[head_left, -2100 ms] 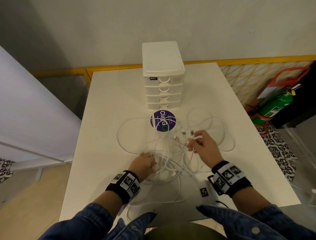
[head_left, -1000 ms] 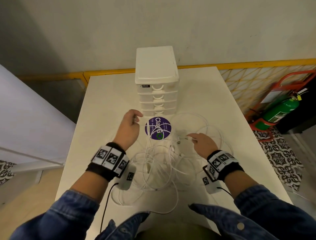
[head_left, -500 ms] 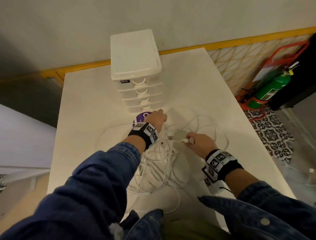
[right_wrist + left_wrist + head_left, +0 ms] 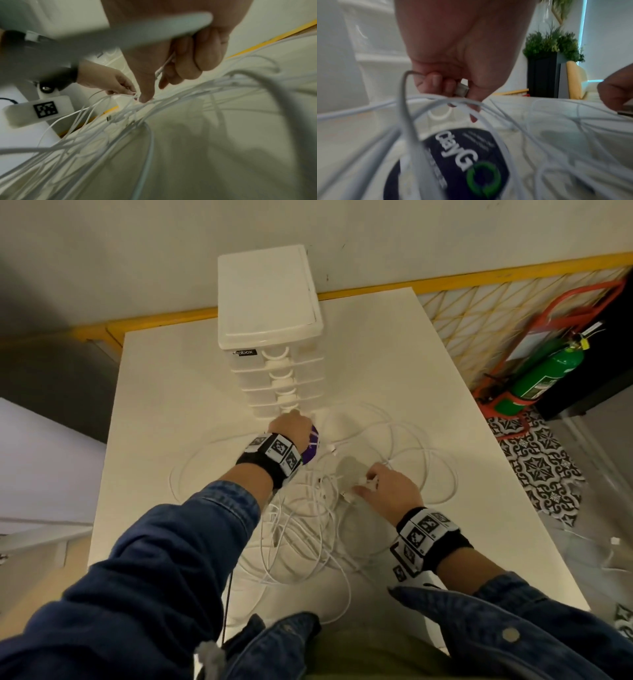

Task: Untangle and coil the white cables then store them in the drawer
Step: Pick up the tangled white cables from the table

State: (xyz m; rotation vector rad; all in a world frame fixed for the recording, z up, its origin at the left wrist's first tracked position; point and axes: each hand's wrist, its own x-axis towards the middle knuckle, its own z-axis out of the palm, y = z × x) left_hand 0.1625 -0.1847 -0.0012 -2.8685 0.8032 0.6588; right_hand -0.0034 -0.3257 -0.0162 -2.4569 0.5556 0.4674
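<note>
White cables: thin, several, tangled in loose overlapping loops on the table in front of the drawer unit. Densest knot lies toward the near side from the unit; wider single loops spread left and right of it. A few plug ends show in the tangle just in front of the unit. One cable end with a metal plug is lifted off the surface, close before the unit's lowest drawer; another plug end is raised right of the knot.

Drawer unit: white plastic, upright at the table's far side, stacked translucent drawers with round pull handles, all closed. Dark label at its top left front corner.
</note>
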